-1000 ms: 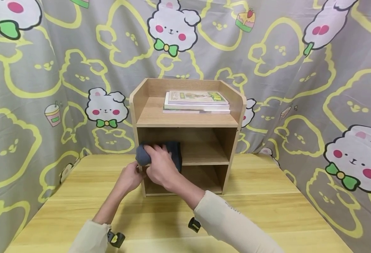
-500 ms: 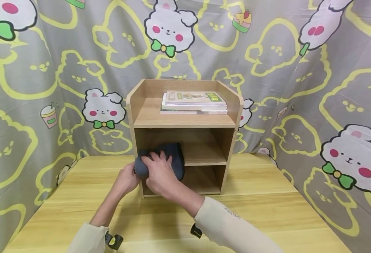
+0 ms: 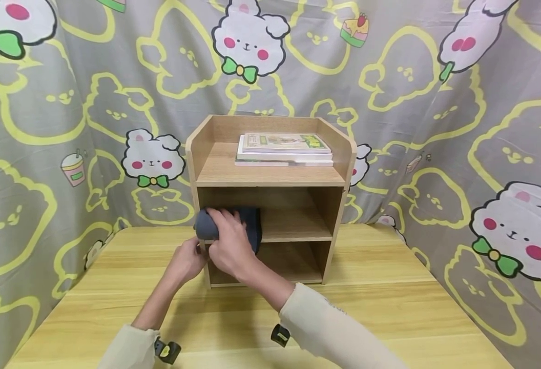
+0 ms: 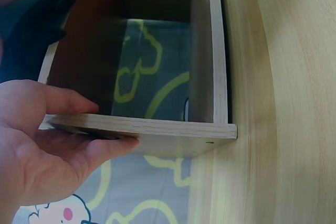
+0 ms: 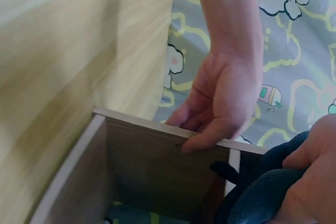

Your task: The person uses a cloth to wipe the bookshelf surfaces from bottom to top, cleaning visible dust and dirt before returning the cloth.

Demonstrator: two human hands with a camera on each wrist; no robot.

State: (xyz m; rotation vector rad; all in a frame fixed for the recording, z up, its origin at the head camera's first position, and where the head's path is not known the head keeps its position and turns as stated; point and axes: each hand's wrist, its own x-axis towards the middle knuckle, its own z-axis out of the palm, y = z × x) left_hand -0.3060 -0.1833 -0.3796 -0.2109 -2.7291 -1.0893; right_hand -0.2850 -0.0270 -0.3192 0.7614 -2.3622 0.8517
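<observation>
A dark blue cloth (image 3: 252, 225) lies bunched over the left part of the middle shelf, its rounded end by the left side panel. My right hand (image 3: 233, 246) grips it from above, fingers curled over it; the right wrist view shows the cloth (image 5: 262, 192) in that hand (image 5: 310, 182). My left hand (image 3: 188, 261) pinches the front edge of the cabinet's left side panel (image 4: 157, 127), just below the cloth, thumb on one face and fingers on the other in the left wrist view (image 4: 58, 135).
The wooden cabinet (image 3: 270, 177) stands on a light wood table (image 3: 367, 307). Several books (image 3: 284, 148) lie stacked on its top. Its lower compartment (image 3: 293, 261) is open at the front. A patterned grey curtain (image 3: 390, 61) hangs behind and at both sides.
Against half a second ago, my right hand and the cloth's rounded end are higher, and the cloth hangs less far over the shelf edge. My left hand stays at the side panel.
</observation>
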